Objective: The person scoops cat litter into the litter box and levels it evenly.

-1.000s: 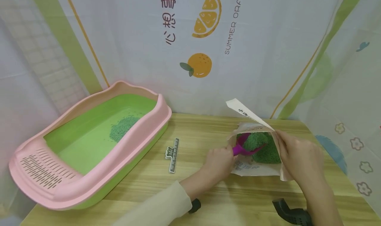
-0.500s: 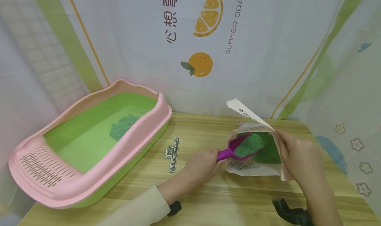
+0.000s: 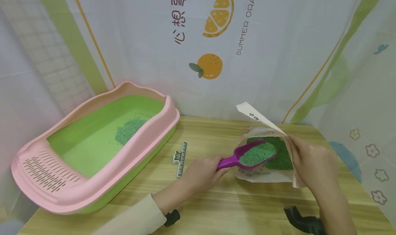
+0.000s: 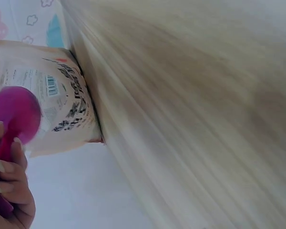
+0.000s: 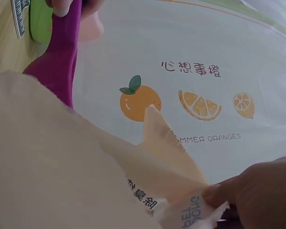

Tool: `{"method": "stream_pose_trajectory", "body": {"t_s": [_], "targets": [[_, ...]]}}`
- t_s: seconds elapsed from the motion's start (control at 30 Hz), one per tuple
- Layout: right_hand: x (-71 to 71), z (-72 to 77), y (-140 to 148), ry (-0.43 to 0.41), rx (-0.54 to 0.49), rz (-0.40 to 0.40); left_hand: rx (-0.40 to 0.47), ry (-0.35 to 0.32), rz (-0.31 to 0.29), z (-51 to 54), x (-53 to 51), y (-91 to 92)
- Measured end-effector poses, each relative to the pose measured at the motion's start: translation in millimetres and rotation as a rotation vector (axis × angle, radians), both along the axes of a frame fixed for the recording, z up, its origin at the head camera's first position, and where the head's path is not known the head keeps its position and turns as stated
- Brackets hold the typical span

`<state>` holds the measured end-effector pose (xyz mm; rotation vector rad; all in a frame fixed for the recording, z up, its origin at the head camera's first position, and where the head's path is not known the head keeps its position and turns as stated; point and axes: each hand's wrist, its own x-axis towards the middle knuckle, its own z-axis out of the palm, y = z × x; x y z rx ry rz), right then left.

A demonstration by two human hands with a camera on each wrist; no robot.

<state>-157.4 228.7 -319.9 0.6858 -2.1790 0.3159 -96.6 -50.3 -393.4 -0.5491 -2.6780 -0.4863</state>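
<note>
My left hand [image 3: 202, 173] grips the handle of a purple scoop [image 3: 227, 163], heaped with green granules [image 3: 258, 154], over the near left part of the bag's mouth. In the left wrist view the fingers wrap the scoop [image 4: 18, 112] beside the printed bag [image 4: 71, 100]. My right hand [image 3: 317, 159] pinches the right edge of the open paper bag [image 3: 263, 176]; more green granules [image 3: 279, 156] lie inside. The right wrist view has the right hand [image 5: 262, 193] pinching the paper, with the scoop [image 5: 62, 57] at upper left.
A green litter tray with a pink rim [image 3: 148, 138] stands at the left, a patch of green granules [image 3: 128, 132] on its floor. Between tray and bag lies a clip [image 3: 182, 159] on the wooden table [image 3: 210, 132]. A printed curtain [image 3: 139, 49] hangs behind.
The left hand has moved left, drawing the loaded scoop back from deep in the bag to its mouth. The right hand has kept its grip on the bag.
</note>
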Motion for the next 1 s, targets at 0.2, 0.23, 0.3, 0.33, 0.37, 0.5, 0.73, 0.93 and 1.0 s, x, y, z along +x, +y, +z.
{"method": "stream_pose_trajectory", "body": {"t_s": [0.2,0.23,0.3,0.33,0.37,0.5,0.73,0.93,1.0], "targets": [[-0.2,0.2,0,-0.010,-0.003,-0.004,0.046,-0.059,-0.031,1.0,1.8,-7.9],[-0.1,0.2,0,-0.013,-0.003,-0.005,0.048,-0.063,-0.033,1.0,2.2,-9.0],[0.3,0.1,0,-0.011,-0.002,-0.004,0.047,-0.065,-0.036,1.1,2.8,-11.1],[0.4,0.1,0,-0.011,-0.001,-0.005,0.044,-0.066,-0.038,1.5,3.4,-12.0],[0.3,0.2,0,-0.010,0.000,-0.003,0.039,-0.064,-0.039,1.8,3.9,-12.9],[0.5,0.3,0,-0.012,0.002,-0.003,0.030,-0.044,-0.043,2.9,7.0,-16.8],[-0.1,0.3,0,-0.029,0.003,-0.011,0.013,-0.003,-0.008,7.2,15.7,-28.6],[-0.1,0.6,0,-0.035,-0.003,-0.017,-0.009,-0.013,0.049,14.1,27.2,-39.9],[-0.1,0.6,0,-0.032,-0.001,-0.015,-0.008,-0.034,0.074,15.8,31.6,-44.1]]}}
